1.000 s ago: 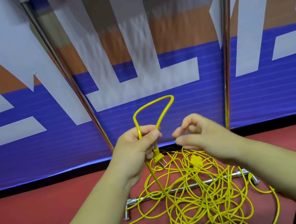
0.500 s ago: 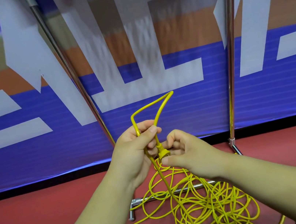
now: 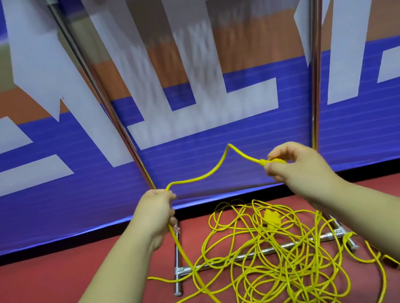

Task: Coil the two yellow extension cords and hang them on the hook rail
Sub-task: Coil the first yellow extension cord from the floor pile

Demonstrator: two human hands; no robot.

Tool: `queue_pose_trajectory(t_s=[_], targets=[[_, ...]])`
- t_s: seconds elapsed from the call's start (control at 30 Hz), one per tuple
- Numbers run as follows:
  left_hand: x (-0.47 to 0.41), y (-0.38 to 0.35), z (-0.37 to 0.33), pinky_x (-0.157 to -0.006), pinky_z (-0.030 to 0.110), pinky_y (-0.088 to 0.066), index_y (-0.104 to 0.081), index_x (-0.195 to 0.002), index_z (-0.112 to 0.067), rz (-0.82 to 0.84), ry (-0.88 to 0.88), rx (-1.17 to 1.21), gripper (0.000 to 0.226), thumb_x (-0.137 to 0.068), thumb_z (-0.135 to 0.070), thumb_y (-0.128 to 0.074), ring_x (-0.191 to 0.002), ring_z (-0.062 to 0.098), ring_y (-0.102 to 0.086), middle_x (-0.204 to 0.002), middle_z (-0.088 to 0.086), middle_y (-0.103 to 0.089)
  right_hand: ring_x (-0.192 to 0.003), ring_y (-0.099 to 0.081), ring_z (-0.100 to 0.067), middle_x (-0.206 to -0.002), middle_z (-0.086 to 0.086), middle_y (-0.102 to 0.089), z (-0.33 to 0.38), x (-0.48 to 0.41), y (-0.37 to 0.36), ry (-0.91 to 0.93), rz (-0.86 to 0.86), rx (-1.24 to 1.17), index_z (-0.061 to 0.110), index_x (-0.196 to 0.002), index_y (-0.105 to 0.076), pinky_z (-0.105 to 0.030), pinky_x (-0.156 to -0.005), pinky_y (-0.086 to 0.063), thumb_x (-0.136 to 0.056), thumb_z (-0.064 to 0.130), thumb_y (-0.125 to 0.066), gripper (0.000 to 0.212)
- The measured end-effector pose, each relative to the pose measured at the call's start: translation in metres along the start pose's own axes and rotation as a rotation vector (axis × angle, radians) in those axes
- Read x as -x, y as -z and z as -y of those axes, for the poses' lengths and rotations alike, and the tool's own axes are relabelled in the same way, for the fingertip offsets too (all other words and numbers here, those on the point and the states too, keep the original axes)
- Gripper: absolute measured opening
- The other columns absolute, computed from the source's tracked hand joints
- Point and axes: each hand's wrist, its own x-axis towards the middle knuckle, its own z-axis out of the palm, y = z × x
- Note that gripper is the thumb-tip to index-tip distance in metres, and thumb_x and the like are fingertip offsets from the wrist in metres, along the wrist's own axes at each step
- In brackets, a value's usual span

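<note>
— Where are the cords (image 3: 276, 269)?
— Thin and yellow, mostly a loose tangled heap on the red floor (image 3: 58, 289), draped across a steel bar (image 3: 248, 255). A yellow socket (image 3: 271, 217) lies on top.
— Is any of it lifted?
— One strand (image 3: 197, 178) runs up through the left hand (image 3: 154, 210), peaks, and ends at a plug (image 3: 275, 161) pinched by the right hand (image 3: 297, 165).

Cord (image 3: 261, 259): smooth yellow plastic jacket. Rack tubes (image 3: 248, 255): polished shiny metal. Floor (image 3: 58, 289): matt red. Banner (image 3: 220, 158): printed, faintly ribbed.
</note>
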Motion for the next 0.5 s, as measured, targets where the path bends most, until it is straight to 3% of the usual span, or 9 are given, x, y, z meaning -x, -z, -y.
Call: queue_pose_trajectory(t_s=[0.1, 0.23, 0.33, 0.4, 0.5], targets=[[-0.005, 0.007, 0.003, -0.052, 0.029, -0.042, -0.065, -0.097, -0.003, -0.035, -0.032, -0.055, 0.023, -0.093, 0.004, -0.044, -0.057, 0.018, -0.04, -0.071, 0.009, -0.043, -0.065, -0.058, -0.017, -0.081, 0.005, -0.069, 0.0, -0.007, 0.012, 0.142, -0.074, 0.259, 0.025, -0.084, -0.064, -0.029, -0.064, -0.045, -0.08, 0.018, -0.076, 0.014], [-0.001, 0.009, 0.004, -0.066, 0.039, -0.056, -0.07, -0.111, -0.024, -0.032, -0.164, -0.127, 0.021, -0.101, -0.015, -0.053, -0.065, 0.015, -0.054, -0.079, 0.006, -0.057, -0.073, -0.061, -0.012, -0.082, 0.012, -0.067, 0.009, -0.006, 0.02, 0.303, 0.027, 0.518, 0.03, -0.086, -0.064, -0.023, -0.066, -0.044, -0.081, 0.017, -0.075, 0.018], [0.001, 0.008, 0.001, -0.067, 0.038, -0.054, -0.069, -0.115, -0.028, -0.069, -0.247, -0.184, 0.022, -0.102, -0.02, -0.053, -0.059, 0.022, -0.048, -0.074, 0.008, -0.054, -0.079, -0.061, -0.006, -0.083, 0.013, -0.066, 0.017, 0.0, 0.022, 0.368, 0.177, 0.638, 0.033, -0.098, -0.064, -0.016, -0.068, -0.042, -0.088, 0.018, -0.069, 0.018], [0.003, 0.007, -0.001, -0.072, 0.033, -0.046, -0.072, -0.113, -0.029, -0.05, -0.305, -0.267, 0.023, -0.102, -0.02, -0.053, -0.069, 0.034, -0.046, -0.079, 0.013, -0.057, -0.076, -0.059, -0.012, -0.08, 0.007, -0.065, 0.02, 0.003, 0.022, 0.385, 0.21, 0.616, 0.032, -0.102, -0.063, -0.024, -0.067, -0.045, -0.094, 0.017, -0.06, 0.018], [0.003, 0.004, 0.0, -0.064, 0.031, -0.038, -0.074, -0.107, -0.028, 0.006, -0.299, -0.299, 0.029, -0.098, -0.012, -0.051, -0.059, 0.021, -0.04, -0.064, -0.003, -0.049, -0.071, -0.055, -0.016, -0.08, -0.001, -0.062, 0.024, 0.004, 0.02, 0.34, 0.251, 0.517, 0.033, -0.1, -0.06, -0.033, -0.068, -0.046, -0.097, 0.018, -0.056, 0.016]])
